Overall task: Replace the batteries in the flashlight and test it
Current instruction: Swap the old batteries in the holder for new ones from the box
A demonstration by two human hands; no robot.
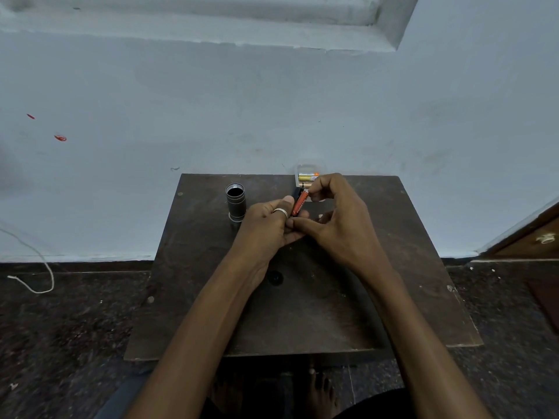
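Pale blue wall [272, 101], dark speckled floor [60, 328], dark wooden table [408, 267]

Dark matt wooden table [378, 237], ribbed metal flashlight body [236, 204], glossy orange battery [299, 204]

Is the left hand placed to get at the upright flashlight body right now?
Likely yes: the flashlight body stands just beside the left hand, nothing between them, though that hand already holds the battery holder.

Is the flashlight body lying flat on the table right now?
No, the flashlight body stands upright on the table, its open threaded end facing up.
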